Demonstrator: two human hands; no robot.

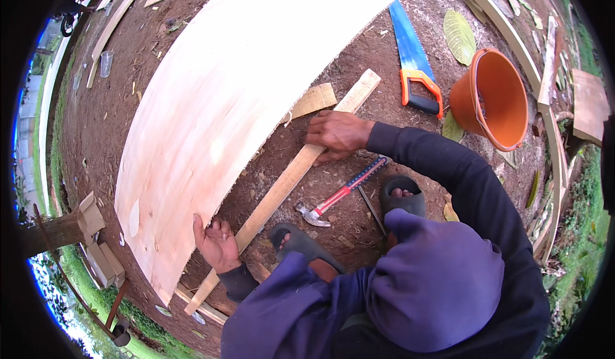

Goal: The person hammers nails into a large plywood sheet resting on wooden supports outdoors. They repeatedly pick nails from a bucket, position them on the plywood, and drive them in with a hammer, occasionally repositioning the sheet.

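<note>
A large pale plywood sheet [237,90] lies slantwise before me, one corner pointing to the far right. At its near edge, my left hand [220,247] is palm up, with the thumb over the sheet and the fingers curled at the edge; where the fingertips end is partly hidden. My right hand [339,133] is closed around a long wooden strip [282,178] that runs beside the sheet. The strip passes under my left hand. A shorter wood piece [312,100] sticks out from beneath the sheet. Near my feet lies a claw hammer [339,195] with a red and blue handle.
A blue-bladed handsaw [410,48] lies at the far right, beside an orange bucket [474,96] tipped on its side. Long timber [512,38] borders the right. Plastic cups [106,63] and a tree trunk [51,234] are on the left. Bare soil surrounds the work.
</note>
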